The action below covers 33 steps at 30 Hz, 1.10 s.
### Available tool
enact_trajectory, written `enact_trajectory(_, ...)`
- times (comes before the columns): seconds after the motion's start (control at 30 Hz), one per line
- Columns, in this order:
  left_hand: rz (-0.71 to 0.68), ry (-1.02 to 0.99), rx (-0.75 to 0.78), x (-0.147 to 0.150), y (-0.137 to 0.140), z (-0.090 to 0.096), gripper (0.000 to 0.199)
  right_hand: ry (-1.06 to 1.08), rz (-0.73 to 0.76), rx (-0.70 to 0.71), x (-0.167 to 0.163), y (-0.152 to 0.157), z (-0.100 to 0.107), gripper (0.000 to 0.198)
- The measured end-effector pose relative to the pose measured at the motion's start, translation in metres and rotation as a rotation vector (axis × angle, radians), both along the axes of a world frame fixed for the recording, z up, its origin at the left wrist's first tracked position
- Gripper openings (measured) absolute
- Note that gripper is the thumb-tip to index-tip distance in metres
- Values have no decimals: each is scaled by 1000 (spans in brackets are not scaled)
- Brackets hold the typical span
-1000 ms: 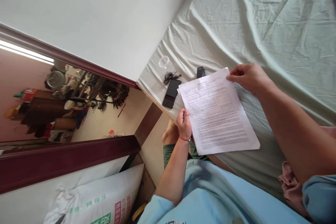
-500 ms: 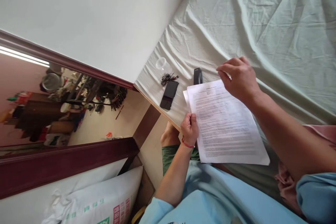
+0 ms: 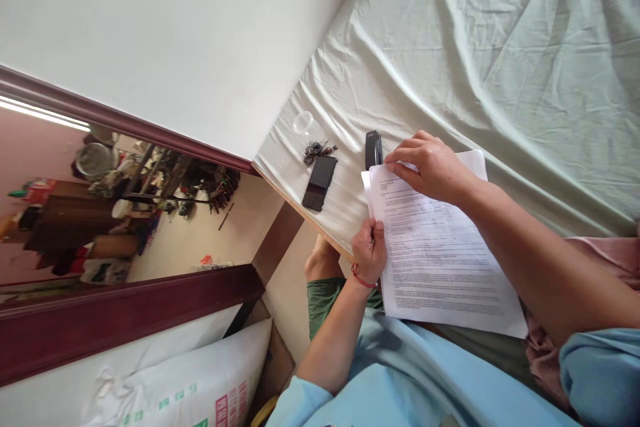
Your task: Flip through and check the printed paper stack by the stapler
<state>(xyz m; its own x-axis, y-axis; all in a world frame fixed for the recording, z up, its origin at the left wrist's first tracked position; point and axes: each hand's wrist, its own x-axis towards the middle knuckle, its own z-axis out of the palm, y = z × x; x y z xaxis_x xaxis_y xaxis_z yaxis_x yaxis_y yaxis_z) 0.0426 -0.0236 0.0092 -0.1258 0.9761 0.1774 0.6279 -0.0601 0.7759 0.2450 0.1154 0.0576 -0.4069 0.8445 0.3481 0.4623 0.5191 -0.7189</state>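
- While lying on the wrinkled pale-green bed sheet [image 3: 450,47], the thin white printed paper sheets [image 3: 440,260] look light, floppy and crease-prone.
- Right hand [image 3: 430,167] presses their top edge, fingers flat.
- Left hand [image 3: 369,253] pinches the side edge, a sound hold.
- A small black stapler [image 3: 373,148] lies just beside.

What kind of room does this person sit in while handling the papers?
Most likely a bedroom in a home. A bed with a wrinkled pale green sheet fills the right side, a phone and keys lie on its corner, and a doorway opens onto a cluttered room.

printed sheet [image 3: 440,260] text too small to read
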Motion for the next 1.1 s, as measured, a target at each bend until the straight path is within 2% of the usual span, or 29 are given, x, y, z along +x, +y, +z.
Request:
enact_trajectory(0.37,-11,-27,0,2,-2,-2,53,120,-15,62,2,1,0,16)
enact_trajectory(1.1,-14,-19,22,6,-4,-1,53,190,-7,37,2,-1,6,21)
